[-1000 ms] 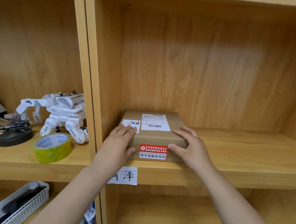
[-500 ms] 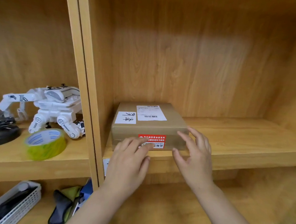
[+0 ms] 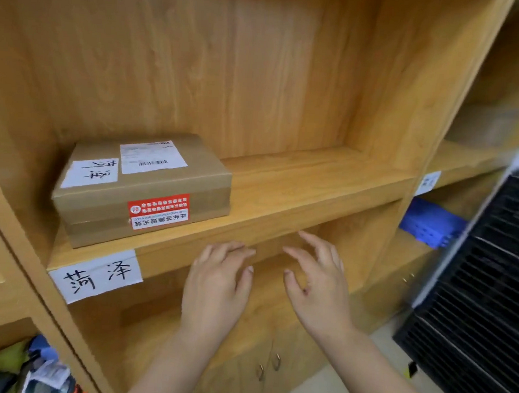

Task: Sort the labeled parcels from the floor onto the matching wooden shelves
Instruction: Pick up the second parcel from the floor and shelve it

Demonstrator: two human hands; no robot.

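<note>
A brown cardboard parcel (image 3: 144, 187) lies flat at the left end of a wooden shelf (image 3: 298, 183). It carries a white handwritten label, a barcode label and a red sticker on its front side. A white handwritten tag (image 3: 97, 275) is stuck to the shelf's front edge below the parcel. My left hand (image 3: 217, 287) and my right hand (image 3: 313, 286) hover in front of the shelf edge, lower and to the right of the parcel. Both hands hold nothing, with fingers spread apart.
A blue crate (image 3: 428, 226) sits in the compartment to the right, under another white tag (image 3: 427, 182). A black slatted appliance (image 3: 481, 298) stands at the far right. Cabinet doors with metal handles (image 3: 269, 366) are below. Cluttered items (image 3: 32, 367) lie at bottom left.
Both hands have let go of the parcel and drawn back down and to the right. The view has swung right, so the toy robot and tape roll have left the frame.
</note>
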